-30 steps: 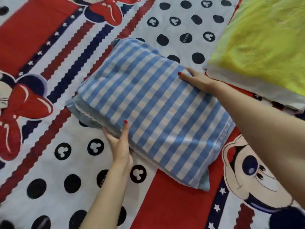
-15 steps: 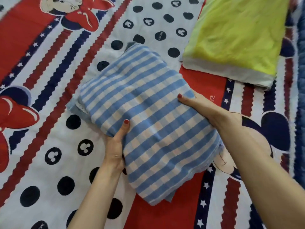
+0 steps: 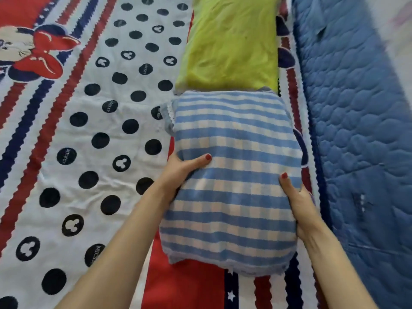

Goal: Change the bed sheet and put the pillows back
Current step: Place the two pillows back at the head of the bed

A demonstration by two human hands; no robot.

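Note:
A blue-and-white checked pillow [image 3: 231, 175] lies on the cartoon-print bed sheet [image 3: 78, 134], its far end touching a yellow-green pillow [image 3: 231, 43]. My left hand [image 3: 180, 168] grips the checked pillow's left side, thumb on top and fingers hidden beneath. Its right side is gripped by my right hand [image 3: 298, 204], thumb on top and fingers tucked under the edge. Both pillows sit in a row along the sheet's right edge.
A blue quilted cover [image 3: 356, 130] runs along the right side of the bed next to the pillows. The sheet spreads wide to the left, patterned with black dots, red and navy stripes and cartoon figures.
The checked pillow has been turned and carried right, from the middle of the sheet to a spot just below the yellow-green pillow. Both hands kept hold of its sides.

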